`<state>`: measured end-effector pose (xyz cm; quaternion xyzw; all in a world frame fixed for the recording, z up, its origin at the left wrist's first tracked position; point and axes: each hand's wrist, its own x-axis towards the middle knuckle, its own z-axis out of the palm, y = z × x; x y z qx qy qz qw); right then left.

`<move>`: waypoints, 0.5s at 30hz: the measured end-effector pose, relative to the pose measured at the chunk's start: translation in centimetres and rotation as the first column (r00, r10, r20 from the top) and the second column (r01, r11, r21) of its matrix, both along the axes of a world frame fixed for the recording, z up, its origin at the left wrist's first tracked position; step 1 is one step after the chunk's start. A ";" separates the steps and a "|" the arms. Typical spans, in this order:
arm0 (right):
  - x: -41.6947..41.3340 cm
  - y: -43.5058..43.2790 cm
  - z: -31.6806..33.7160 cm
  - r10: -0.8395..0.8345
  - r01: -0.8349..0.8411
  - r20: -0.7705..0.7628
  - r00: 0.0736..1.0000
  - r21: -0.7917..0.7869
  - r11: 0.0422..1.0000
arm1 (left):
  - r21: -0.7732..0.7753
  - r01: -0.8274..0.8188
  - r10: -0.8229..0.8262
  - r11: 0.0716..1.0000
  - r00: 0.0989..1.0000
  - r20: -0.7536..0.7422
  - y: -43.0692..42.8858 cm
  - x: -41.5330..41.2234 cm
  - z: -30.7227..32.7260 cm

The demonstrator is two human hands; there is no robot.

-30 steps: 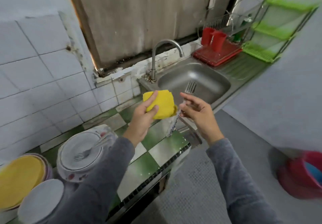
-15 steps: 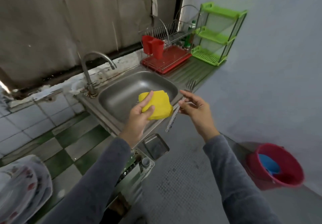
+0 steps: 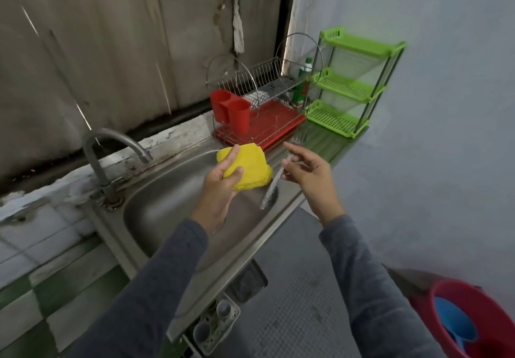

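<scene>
Yellow sponge (image 3: 246,168) gripped in left hand (image 3: 220,187), thumb across its near face, fingers curled behind it, held above the far right of the steel sink (image 3: 167,204). Just right of it, steel utensil (image 3: 269,193) pinched in right hand (image 3: 309,173), remaining fingers loosely spread, patterned handle slanting down toward the basin.
</scene>
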<state>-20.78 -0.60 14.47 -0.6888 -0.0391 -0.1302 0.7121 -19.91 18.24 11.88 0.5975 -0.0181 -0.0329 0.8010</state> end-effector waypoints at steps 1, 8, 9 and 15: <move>1.3 -0.1 0.4 0.006 -0.006 0.013 1.000 -0.003 1.000 | 0.010 -0.009 0.009 1.000 1.000 0.010 -0.1 1.3 0.3; 10.5 -0.4 2.5 -0.003 0.007 0.083 0.997 -0.051 0.999 | -0.002 -0.163 0.163 0.987 0.986 0.025 -0.3 8.5 2.5; 11.8 -0.4 2.9 -0.001 0.007 0.095 0.995 -0.063 0.998 | -0.014 -0.190 0.190 0.982 0.981 0.026 -0.2 9.3 2.8; 18.5 0.4 5.5 0.019 -0.010 0.142 0.990 -0.063 0.998 | -0.077 -0.308 0.311 0.948 0.950 0.028 0.6 13.5 3.9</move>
